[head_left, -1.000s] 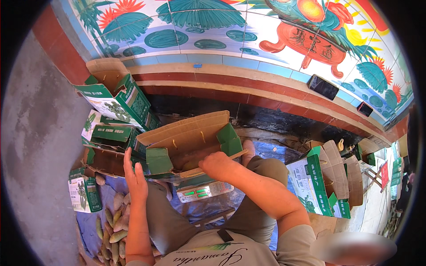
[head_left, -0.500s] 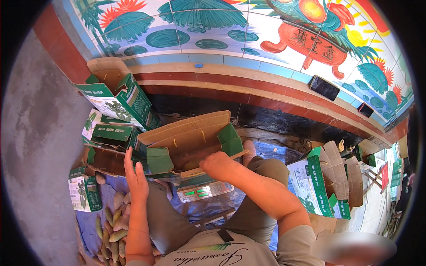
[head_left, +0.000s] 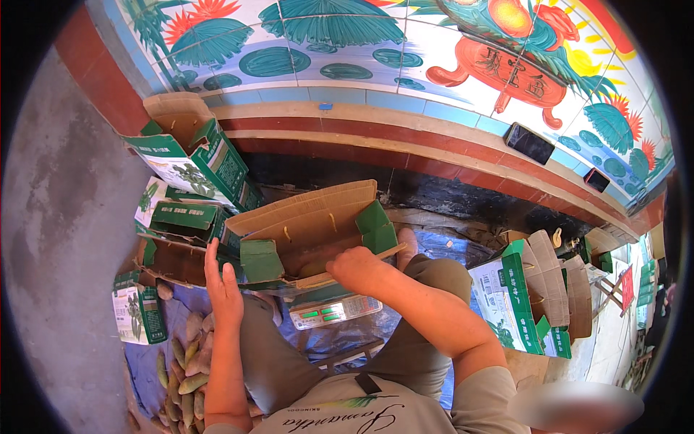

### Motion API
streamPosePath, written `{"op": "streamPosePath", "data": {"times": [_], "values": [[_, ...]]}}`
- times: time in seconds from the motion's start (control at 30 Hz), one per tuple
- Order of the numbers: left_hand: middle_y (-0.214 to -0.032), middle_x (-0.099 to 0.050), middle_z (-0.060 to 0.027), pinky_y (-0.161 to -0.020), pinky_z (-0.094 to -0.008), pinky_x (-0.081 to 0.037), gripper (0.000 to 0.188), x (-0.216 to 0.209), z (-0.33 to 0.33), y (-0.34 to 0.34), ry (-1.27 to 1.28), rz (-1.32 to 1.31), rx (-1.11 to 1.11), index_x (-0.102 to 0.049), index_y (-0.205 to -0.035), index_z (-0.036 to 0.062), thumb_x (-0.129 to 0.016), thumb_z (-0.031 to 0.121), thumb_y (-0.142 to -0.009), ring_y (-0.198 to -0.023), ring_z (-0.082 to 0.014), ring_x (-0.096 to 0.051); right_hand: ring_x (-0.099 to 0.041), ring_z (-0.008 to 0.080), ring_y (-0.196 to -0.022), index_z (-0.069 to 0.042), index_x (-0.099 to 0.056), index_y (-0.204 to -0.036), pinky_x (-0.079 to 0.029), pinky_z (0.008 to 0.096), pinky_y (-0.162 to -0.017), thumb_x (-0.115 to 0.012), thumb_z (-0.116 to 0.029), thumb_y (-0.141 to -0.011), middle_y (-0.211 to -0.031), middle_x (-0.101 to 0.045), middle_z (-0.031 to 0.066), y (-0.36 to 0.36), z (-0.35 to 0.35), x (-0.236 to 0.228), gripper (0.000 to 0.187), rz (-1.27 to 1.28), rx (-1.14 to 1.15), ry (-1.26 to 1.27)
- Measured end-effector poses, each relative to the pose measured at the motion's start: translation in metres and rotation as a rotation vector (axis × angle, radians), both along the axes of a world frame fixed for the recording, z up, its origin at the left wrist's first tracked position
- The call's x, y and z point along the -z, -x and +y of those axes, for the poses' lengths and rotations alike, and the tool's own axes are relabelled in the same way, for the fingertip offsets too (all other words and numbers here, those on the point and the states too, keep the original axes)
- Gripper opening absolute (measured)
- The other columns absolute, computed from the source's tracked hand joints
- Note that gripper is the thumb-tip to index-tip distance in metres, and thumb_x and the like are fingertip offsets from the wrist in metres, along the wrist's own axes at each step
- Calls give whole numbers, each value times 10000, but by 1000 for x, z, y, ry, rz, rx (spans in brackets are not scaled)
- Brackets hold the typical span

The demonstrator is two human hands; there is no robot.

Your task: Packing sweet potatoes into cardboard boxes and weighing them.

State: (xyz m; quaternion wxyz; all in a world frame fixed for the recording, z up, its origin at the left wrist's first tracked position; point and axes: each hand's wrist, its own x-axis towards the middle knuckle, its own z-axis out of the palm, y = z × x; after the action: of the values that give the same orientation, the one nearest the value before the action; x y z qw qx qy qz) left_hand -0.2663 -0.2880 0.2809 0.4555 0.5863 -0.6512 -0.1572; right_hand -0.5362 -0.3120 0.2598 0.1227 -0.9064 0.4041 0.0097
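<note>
An open cardboard carton (head_left: 311, 206) with green flaps and yellow cord loops stands before my knees. Right below its near edge shows a digital scale (head_left: 336, 312) with lit green displays; whether the carton rests on it is hidden. My right hand (head_left: 356, 266) is at the carton's near edge, its fingers curled down inside; what they grip, if anything, I cannot see. Under them, inside the carton, lies a partly hidden greenish radish (head_left: 314, 268). My left hand (head_left: 225, 286) is raised flat with fingers stretched out, holding nothing, close to the carton's left side.
Long green radishes (head_left: 189, 380) are heaped on a blue sheet (head_left: 144, 369) at the left. Several green-and-white cartons (head_left: 199, 163) stand at the far left, and another carton (head_left: 506, 296) at the right. A phone (head_left: 530, 143) lies on the ledge below the painted tile wall.
</note>
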Motion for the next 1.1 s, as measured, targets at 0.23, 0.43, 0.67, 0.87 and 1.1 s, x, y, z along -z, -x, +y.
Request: {"op": "streamPosePath", "data": {"times": [0.23, 0.43, 0.67, 0.87, 1.1], "values": [[-1403, -373, -162, -1089, -378, -208, 497, 1, -1, -1, -8, -20, -4, -360, -1355, -1, -365, 298, -958, -1321, -298, -312, -659, 289, -793, -69, -662, -803, -518, 388, -666, -544, -106, -753, -785, -673, 130, 0, 0, 1, 133, -10, 6, 9], [-1402, -373, -164, -1092, -381, -204, 492, 1, 0, -1, -14, -25, -9, -361, -1355, 1, -359, 291, -958, -1324, -303, -308, -660, 286, -790, -68, -659, -798, -517, 389, -669, -543, -107, -754, -786, -673, 127, 0, 1, -3, 130, -6, 3, 12], [-1397, -379, -164, -1090, -377, -208, 487, 1, -1, -1, 5, -23, 3, -364, -1350, -5, -359, 281, -957, -1318, -300, -318, -662, 282, -790, -71, -660, -806, -518, 384, -666, -547, -107, -752, -794, -675, 129, 0, -1, -2, 130, 1, 2, 5], [-1391, -385, -167, -1086, -374, -215, 484, 1, -1, -1, 7, -29, -8, -370, -1346, -7, -359, 280, -957, -1310, -301, -329, -662, 282, -791, -70, -660, -808, -518, 382, -660, -549, -106, -752, -794, -675, 132, 0, 0, 1, 129, -12, 3, 27], [-1389, -387, -167, -1083, -373, -219, 485, 0, 0, 0, 1, -15, -6, -376, -1343, -4, -366, 284, -954, -1309, -300, -331, -663, 284, -790, -69, -661, -808, -520, 381, -656, -548, -108, -756, -791, -674, 128, 0, 0, 2, 130, -2, 2, 21]]}}
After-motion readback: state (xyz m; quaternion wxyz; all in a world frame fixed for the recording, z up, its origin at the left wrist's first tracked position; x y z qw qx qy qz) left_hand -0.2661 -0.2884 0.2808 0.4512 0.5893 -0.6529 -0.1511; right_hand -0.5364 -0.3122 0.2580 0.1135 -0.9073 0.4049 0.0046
